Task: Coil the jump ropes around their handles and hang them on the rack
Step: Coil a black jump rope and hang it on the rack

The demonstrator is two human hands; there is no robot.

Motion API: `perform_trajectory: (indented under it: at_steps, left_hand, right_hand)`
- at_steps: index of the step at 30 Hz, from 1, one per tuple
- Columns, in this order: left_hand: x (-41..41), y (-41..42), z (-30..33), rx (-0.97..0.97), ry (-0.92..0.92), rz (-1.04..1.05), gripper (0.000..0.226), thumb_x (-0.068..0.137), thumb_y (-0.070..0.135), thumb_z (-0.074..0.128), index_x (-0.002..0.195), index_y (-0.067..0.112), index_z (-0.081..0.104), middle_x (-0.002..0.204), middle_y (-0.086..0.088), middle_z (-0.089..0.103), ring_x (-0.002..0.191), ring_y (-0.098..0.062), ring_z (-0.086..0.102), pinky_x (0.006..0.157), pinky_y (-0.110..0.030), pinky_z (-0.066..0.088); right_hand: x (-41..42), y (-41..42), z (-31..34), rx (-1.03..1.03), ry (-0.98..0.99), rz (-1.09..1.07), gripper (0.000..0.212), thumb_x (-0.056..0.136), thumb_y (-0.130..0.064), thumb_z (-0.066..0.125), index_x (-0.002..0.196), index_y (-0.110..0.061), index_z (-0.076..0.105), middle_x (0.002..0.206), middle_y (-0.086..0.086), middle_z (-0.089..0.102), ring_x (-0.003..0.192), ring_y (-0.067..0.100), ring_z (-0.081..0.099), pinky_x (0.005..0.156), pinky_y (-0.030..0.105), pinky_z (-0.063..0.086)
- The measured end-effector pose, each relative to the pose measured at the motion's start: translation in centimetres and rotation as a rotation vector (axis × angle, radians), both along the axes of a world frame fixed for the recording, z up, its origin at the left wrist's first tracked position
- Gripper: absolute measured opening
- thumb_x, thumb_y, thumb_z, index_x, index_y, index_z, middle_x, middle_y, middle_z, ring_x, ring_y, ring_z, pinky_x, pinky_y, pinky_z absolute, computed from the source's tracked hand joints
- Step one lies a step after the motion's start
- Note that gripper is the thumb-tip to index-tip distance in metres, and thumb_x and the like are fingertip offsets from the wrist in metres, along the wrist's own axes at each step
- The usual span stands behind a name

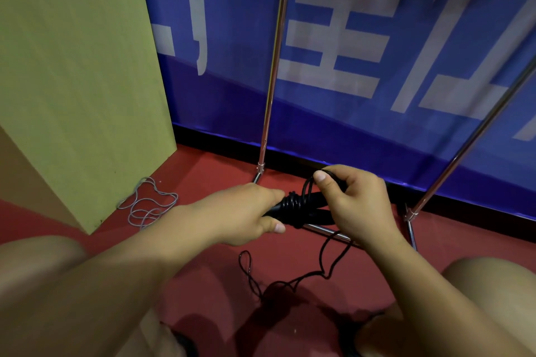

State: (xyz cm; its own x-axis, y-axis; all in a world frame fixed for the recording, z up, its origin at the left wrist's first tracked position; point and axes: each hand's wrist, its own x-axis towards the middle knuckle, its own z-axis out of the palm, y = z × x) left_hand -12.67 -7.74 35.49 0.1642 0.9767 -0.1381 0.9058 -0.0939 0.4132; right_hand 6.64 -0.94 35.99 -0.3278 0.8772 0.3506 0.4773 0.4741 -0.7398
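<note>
While the black handles (293, 207) are gripped by the left hand (246, 213) low before the rack (271, 72), a loop of black rope (307, 185) is pinched by the right hand (355, 203); loose cord trails to the red floor (208, 278), near a grey rope (148, 206).

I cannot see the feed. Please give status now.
Left hand grips black handles. Right hand pinches black rope, partly coiled. Nothing in the way.

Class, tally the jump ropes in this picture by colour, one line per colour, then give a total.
Black jump rope, held by the left hand and right hand: 1
Grey jump rope, loose on the floor: 1
Total: 2
</note>
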Motion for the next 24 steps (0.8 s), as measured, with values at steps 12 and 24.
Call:
perform_trajectory:
  at_steps: [12, 24]
  left_hand:
    - [0.2, -0.4, -0.1, 0.185, 0.175, -0.174, 0.025, 0.095, 0.05, 0.057, 0.097, 0.026, 0.047, 0.092, 0.005, 0.065, 0.088, -0.023, 0.061, 0.075, -0.04, 0.049]
    - [-0.1, -0.2, -0.2, 0.73, 0.086, -0.275, 0.035, 0.079, 0.026, 0.052, 0.111, 0.015, 0.061, 0.084, 0.004, 0.063, 0.079, -0.02, 0.059, 0.069, -0.033, 0.048]
  right_hand:
    - [0.6, 0.7, 1.4, -0.426, 0.253, 0.046, 0.011, 0.073, -0.021, 0.085, 0.079, -0.014, 0.077, 0.07, -0.001, 0.071, 0.064, 0.007, 0.063, 0.062, 0.022, 0.05]
    - [0.8, 0.9, 1.4, -0.811, 0.523, 0.367, 0.016, 0.078, -0.02, 0.066, 0.089, -0.009, 0.069, 0.078, 0.011, 0.067, 0.064, 0.021, 0.064, 0.058, 0.029, 0.056]
